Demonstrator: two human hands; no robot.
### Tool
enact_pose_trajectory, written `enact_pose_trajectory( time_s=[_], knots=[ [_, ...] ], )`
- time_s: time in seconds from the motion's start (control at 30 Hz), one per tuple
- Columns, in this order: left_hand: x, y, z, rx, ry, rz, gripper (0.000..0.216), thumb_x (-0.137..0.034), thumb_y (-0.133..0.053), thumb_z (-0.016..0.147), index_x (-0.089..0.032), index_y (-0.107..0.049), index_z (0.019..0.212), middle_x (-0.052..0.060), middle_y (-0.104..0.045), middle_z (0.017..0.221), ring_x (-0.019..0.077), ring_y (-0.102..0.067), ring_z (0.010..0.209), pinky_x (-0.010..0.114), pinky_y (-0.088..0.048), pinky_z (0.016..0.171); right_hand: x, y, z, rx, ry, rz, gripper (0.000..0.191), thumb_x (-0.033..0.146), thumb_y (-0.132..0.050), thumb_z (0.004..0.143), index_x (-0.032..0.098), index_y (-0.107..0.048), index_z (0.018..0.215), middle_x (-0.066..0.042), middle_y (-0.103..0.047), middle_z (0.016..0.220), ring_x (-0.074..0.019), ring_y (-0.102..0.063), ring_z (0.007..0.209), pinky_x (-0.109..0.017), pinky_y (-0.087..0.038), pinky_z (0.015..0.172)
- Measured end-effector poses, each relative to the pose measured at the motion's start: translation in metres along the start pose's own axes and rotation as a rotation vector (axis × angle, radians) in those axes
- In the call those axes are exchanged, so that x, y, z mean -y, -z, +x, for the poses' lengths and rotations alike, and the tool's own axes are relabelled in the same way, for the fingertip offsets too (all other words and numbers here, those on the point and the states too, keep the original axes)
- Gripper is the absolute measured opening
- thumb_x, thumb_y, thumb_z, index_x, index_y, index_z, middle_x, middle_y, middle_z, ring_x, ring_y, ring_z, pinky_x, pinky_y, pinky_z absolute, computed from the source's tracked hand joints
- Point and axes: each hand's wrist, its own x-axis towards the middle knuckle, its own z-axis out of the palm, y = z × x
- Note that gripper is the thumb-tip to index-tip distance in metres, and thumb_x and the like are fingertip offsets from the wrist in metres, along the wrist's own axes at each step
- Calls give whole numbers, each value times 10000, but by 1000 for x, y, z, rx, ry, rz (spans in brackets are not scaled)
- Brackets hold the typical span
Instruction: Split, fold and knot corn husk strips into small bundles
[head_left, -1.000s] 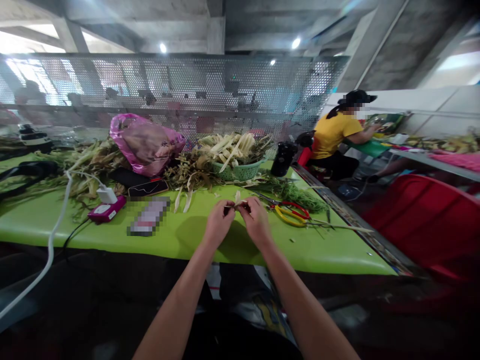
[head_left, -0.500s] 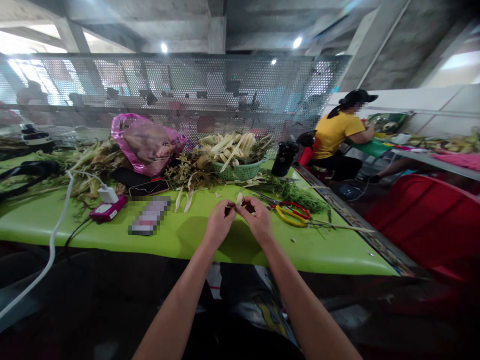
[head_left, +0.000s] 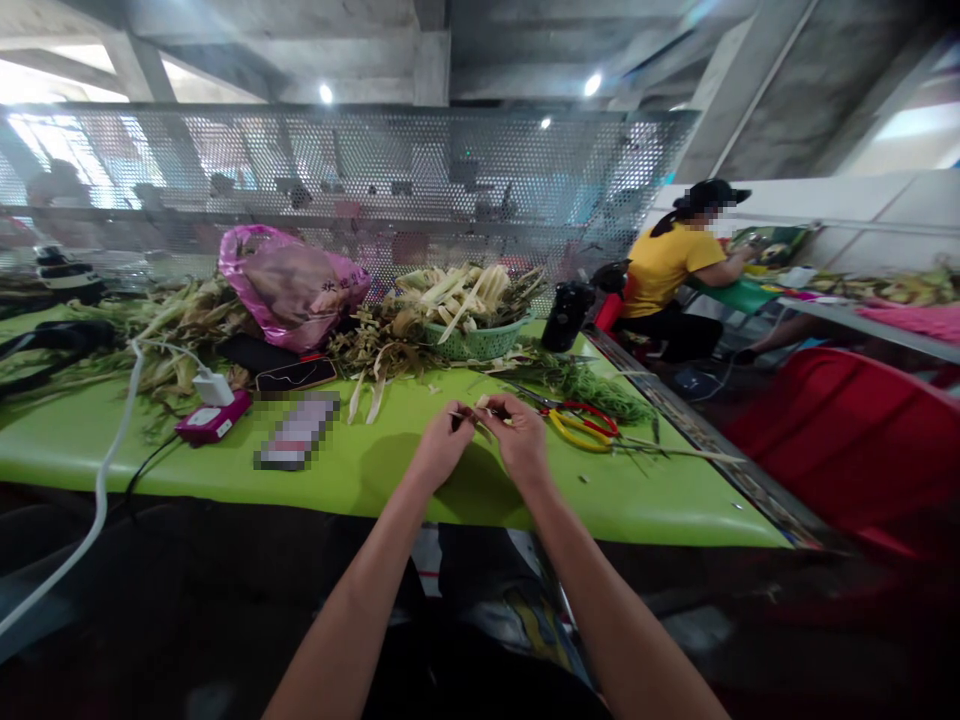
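Observation:
My left hand (head_left: 444, 442) and my right hand (head_left: 523, 443) meet above the front of the green table (head_left: 315, 495), fingertips almost touching. Both are closed in a pinch on a small pale piece of husk (head_left: 483, 402), which pokes up by the right thumb and index finger. A thin strip runs between the two sets of fingertips; the fingers hide most of it. Just to the right of my right hand lie scissors (head_left: 581, 428) with red and yellow handles. Beyond the hands stands a green basket (head_left: 476, 343) heaped with dried husk strips (head_left: 480, 293).
Dried stalks, a pink plastic bag (head_left: 289, 290), a purple power socket (head_left: 214, 418) with a white cable and a pixelated phone-like item (head_left: 298, 432) are on the left. A dark bottle (head_left: 566, 318) and green sprigs (head_left: 604, 392) stand right. Beyond sits a person in yellow (head_left: 664, 270).
My fingers have shifted slightly around the husk piece, and a thin strip now shows between them. The view has moved a touch; the table things stay put.

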Motion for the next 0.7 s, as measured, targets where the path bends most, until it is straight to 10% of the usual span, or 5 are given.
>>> enact_pose_trajectory(
  time_s=[0.7],
  knots=[
    [0, 1, 1, -25, 41, -208, 163, -328, -567, 798, -166, -547, 801, -14, -551, 691, 100, -508, 604, 239, -407, 595, -2, 4, 3, 87, -65, -21, 203, 381, -668, 748, 179, -678, 750, -14, -626, 684, -159, -538, 627, -291, -421, 614]
  ],
)
